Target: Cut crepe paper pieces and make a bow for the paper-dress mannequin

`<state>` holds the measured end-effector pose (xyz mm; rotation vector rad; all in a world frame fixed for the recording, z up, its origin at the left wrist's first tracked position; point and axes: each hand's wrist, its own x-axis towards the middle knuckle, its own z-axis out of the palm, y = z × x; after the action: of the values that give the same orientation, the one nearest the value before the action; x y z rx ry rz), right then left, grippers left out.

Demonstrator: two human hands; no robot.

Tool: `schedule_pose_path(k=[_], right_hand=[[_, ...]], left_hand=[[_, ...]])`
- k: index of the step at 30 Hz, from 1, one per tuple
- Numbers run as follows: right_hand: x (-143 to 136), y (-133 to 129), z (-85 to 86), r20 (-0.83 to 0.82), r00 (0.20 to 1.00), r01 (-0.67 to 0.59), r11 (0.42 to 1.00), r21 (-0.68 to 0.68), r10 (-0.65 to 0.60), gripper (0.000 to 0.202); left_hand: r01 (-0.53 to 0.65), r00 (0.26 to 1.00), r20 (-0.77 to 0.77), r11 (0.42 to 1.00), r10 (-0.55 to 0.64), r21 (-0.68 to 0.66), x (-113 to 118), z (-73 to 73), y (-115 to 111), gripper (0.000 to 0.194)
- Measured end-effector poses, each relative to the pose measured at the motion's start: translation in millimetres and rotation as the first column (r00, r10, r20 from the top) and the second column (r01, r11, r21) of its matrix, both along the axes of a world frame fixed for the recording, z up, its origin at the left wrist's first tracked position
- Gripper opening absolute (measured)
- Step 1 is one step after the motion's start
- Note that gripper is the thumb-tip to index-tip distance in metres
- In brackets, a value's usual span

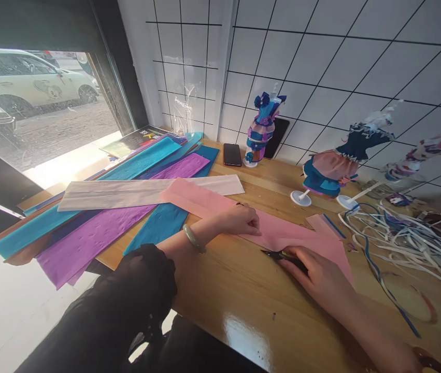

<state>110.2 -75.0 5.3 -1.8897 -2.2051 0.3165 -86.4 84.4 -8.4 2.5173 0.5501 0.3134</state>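
Observation:
A long pink paper strip lies across the wooden table. My left hand rests on its near edge, fingers curled in; whether they pinch the paper is hidden. To the right, my right hand is closed around small dark scissors, whose tips point left beside the strip's near edge. A whitish strip passes under the pink one's left end. Beneath it lie purple paper, light blue paper and dark teal paper.
Small dressed figures stand behind, one near a black phone and another farther right. Tangled pale strips cover the table's right side. A tiled wall rises behind the table.

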Motion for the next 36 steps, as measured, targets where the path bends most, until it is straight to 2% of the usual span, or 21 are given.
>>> schedule_pose_path(k=[12,20,25,30,36], right_hand=[[0.5,0.8,-0.4,0.012,1.0,-0.025,0.999,0.02,0.025,0.031],[1.5,-1.1,-2.2,0.033,0.999,0.014,0.999,0.038,-0.015,0.032],[4.1,-2.6,-6.5,0.033,0.999,0.034,0.999,0.022,-0.035,0.036],[8.2,-1.7,-11.5,0.031,0.998,0.048,0.999,0.0,-0.048,0.038],[4.2,-2.4,-7.3,0.003,0.999,0.054,0.998,-0.032,-0.054,0.036]], left_hand=[[-0.019,0.999,0.034,0.999,0.021,-0.05,-1.7,2.9,-1.2,0.016],[0.009,0.999,0.041,0.997,-0.006,-0.076,-2.0,4.8,-2.2,0.021],[0.005,1.0,0.011,0.999,-0.005,-0.046,-1.0,6.1,-6.1,0.014],[0.021,1.0,0.024,0.999,-0.02,-0.049,0.3,7.7,-6.1,0.016],[0.021,1.0,0.005,0.995,-0.02,-0.1,-2.7,15.1,-8.5,0.016]])
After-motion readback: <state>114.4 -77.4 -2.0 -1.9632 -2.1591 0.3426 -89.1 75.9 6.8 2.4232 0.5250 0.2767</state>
